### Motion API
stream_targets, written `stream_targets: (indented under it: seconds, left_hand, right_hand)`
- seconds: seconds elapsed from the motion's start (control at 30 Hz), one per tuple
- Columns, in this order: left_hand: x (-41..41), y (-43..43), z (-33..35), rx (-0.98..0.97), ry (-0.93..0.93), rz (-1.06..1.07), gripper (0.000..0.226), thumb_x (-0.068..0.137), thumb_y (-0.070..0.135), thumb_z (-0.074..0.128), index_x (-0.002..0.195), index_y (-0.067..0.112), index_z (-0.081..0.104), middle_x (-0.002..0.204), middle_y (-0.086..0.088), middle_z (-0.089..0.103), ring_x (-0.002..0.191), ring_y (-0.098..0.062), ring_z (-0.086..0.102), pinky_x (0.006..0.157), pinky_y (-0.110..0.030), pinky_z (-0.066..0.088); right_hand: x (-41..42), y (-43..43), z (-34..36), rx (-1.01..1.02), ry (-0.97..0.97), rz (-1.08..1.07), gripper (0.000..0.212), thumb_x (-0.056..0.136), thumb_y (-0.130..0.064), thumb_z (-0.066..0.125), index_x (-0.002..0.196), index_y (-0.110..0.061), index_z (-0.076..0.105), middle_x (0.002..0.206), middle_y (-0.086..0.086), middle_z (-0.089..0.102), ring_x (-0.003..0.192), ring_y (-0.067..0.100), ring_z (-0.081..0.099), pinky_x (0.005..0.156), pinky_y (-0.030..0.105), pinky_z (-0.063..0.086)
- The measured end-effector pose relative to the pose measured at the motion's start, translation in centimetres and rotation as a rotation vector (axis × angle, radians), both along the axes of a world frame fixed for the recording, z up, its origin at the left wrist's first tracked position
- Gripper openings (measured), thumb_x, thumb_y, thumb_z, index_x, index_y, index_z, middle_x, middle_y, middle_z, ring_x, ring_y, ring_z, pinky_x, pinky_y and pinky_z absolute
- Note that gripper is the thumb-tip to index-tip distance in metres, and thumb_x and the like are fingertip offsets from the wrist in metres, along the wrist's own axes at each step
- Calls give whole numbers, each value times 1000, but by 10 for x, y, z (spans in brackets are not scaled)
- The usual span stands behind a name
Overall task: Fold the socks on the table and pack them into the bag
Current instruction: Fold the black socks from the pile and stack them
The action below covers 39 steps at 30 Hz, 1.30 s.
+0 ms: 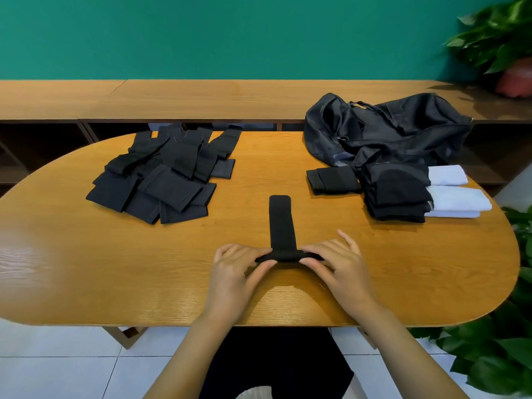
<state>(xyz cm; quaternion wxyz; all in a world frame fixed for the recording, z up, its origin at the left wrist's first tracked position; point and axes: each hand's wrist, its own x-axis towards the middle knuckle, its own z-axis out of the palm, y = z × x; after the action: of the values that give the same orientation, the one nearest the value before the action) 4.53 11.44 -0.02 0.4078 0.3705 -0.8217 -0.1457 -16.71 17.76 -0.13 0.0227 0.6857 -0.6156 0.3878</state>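
A long black sock (281, 223) lies flat on the oval wooden table (86, 269), pointing away from me, its near end rolled into a tight tube. My left hand (239, 272) pinches the left end of the roll and my right hand (336, 263) pinches the right end. A loose heap of unfolded black socks (164, 174) lies at the back left. Folded black socks (397, 194) and folded white socks (454, 200) are stacked at the right, with one more folded black sock (332, 180) beside them. The black bag (403, 125) slumps behind the stack.
A long wooden bench or shelf (201, 99) runs behind the table under a green wall. Potted plants stand at the top right (501, 36) and lower right (506, 355). White floor tiles show below the table's front edge.
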Motion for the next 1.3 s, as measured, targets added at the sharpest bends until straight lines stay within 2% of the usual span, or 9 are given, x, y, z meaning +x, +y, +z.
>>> stream_targets:
  seconds: [0.1,0.23,0.37,0.5,0.73,0.83,1.0,1.13,1.3]
  left_hand:
    - [-3,2,10,103,103,23,31,86,44,64,107,22,73,93,17,69,90,2,59,89,-25,41]
    - [-7,1,19,213,224,65,30,81,20,75,110,20,71,84,14,66,81,-6,63,82,-14,46]
    - [-12,-4,24,292,238,91,34,82,12,75,112,25,67,88,12,66,82,-6,62,78,-2,41]
    - [-19,-13,21,331,211,128,35,83,12,75,116,19,67,91,19,61,84,-3,60,74,-1,41]
    - [-21,-25,6,441,126,167,37,86,15,72,122,16,64,96,12,63,79,-4,60,73,-6,45]
    - [-17,-27,1,334,-7,118,29,94,18,62,123,21,64,113,10,65,104,-8,54,89,-22,44]
    - [-20,-31,-1,338,-233,-121,42,103,15,40,139,33,50,132,17,54,135,-4,31,116,-34,14]
    - [-20,-34,-4,356,-356,-114,44,105,18,33,145,35,42,141,14,50,141,-6,26,121,-38,3]
    - [-12,-28,-6,311,-270,-172,43,100,41,44,143,34,43,147,17,43,141,1,24,122,-36,7]
  right_hand:
    - [2,-2,3,-12,-86,-18,39,94,-57,45,112,-31,68,101,-27,61,98,-14,53,114,20,18]
    - [4,-9,6,-16,-171,-30,31,91,-49,50,108,-32,70,102,-31,60,102,-22,47,105,12,22]
    - [3,-16,11,63,-221,-28,32,92,-52,52,107,-31,71,100,-28,63,96,-14,53,97,24,35]
    - [1,-25,10,122,-262,-26,39,89,-55,48,106,-28,72,98,-22,66,93,-1,59,87,42,49]
    - [-5,-37,-4,212,-225,-52,18,91,-34,59,104,-31,71,94,-21,63,94,2,57,89,47,48]
    - [-5,-37,-9,223,-228,-46,16,92,-32,60,103,-32,72,93,-24,62,94,2,57,87,46,48]
    - [-6,-35,-14,232,-195,-48,15,92,-30,62,102,-32,72,93,-22,63,93,4,57,86,46,48]
    - [-7,-34,-12,259,-153,-51,16,93,-29,61,103,-34,72,91,-25,59,92,1,49,88,36,40]
    - [-5,-24,-5,277,-21,-60,30,98,-37,50,126,-37,62,120,-23,52,114,-5,35,95,25,23]
